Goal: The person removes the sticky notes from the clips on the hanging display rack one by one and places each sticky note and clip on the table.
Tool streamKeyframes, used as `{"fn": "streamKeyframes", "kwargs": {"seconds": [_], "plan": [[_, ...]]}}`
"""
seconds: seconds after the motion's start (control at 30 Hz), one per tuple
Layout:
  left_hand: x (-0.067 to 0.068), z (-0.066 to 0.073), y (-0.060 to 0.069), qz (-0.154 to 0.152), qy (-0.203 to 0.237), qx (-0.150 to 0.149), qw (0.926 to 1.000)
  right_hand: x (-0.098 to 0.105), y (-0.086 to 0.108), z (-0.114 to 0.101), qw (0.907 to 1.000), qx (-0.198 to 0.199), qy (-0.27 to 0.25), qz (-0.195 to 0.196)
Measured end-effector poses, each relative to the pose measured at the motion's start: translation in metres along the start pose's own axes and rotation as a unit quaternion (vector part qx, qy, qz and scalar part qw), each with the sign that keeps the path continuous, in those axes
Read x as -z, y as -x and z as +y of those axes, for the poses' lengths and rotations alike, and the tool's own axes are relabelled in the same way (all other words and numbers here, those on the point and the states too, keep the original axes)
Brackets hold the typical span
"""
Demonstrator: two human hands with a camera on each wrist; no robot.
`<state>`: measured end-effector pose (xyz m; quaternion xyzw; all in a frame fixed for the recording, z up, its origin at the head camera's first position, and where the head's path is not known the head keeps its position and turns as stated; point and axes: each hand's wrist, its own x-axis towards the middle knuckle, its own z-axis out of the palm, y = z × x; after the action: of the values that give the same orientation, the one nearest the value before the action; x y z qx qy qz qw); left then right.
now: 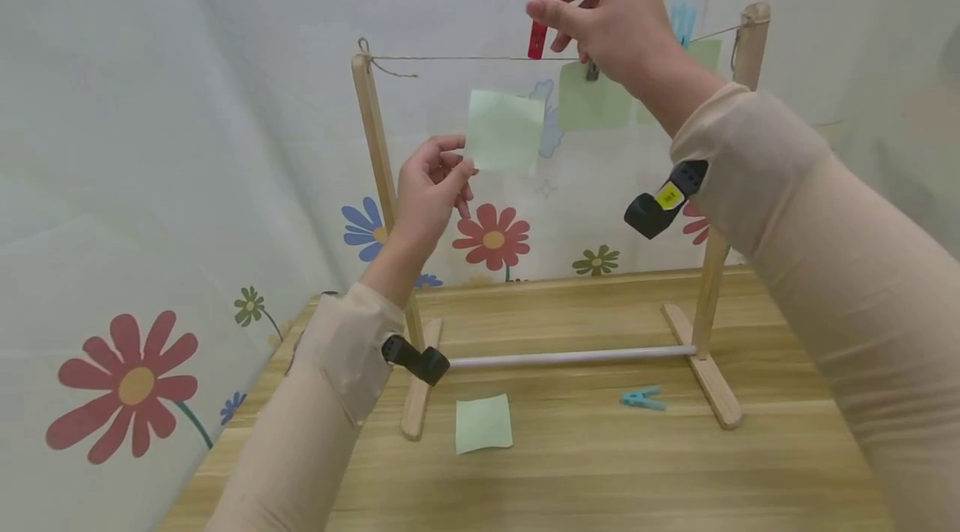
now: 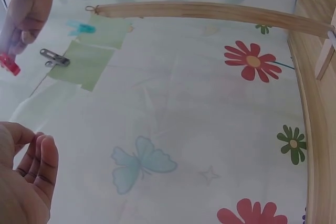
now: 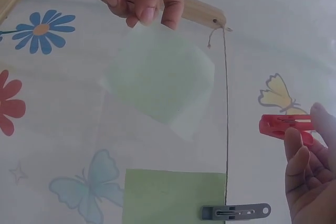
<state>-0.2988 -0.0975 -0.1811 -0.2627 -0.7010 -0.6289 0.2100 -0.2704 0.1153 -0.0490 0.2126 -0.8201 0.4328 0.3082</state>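
My left hand [image 1: 431,190] pinches a pale green sticky note [image 1: 506,132] by its lower left edge, just below the string [image 1: 450,58]. Above that line my right hand [image 1: 618,15] holds a red clothespin [image 1: 537,38] between thumb and fingers, its lower end by the string. In the right wrist view the red clothespin [image 3: 278,124] is apart from both string and held note [image 3: 163,72]. A green note [image 1: 596,105] hangs from a grey clip [image 3: 233,212]. Farther right, a blue clothespin [image 1: 683,22] holds another green note [image 1: 707,55], partly hidden by my right arm.
The string runs between two wooden posts [image 1: 372,111] joined low down by a white rod [image 1: 570,358]. On the wooden table [image 1: 570,474] lie a pale green note [image 1: 483,424] and a blue clothespin [image 1: 642,399]. A flower-printed curtain [image 1: 247,140] hangs behind.
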Motion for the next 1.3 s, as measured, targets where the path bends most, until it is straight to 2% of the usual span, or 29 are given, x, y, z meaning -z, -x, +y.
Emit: {"fn": "streamKeyframes", "kwargs": {"seconds": [0.33,0.53,0.93,1.3], "plan": [[0.005,-0.004,0.008,-0.014,-0.004,-0.004,0.9999,0.005,0.011,0.002,0.999,0.015,-0.039,-0.014],[0.008,-0.008,0.015,-0.021,-0.011,-0.005,0.9997,0.007,0.024,0.01,0.9989,0.018,-0.04,-0.019],[0.016,-0.014,0.027,-0.031,-0.01,0.013,0.9994,0.014,0.044,0.024,0.9969,0.009,-0.071,-0.032],[0.022,-0.025,0.044,-0.041,-0.018,0.027,0.9986,0.017,0.069,0.04,0.9964,-0.017,-0.048,-0.067]]}}
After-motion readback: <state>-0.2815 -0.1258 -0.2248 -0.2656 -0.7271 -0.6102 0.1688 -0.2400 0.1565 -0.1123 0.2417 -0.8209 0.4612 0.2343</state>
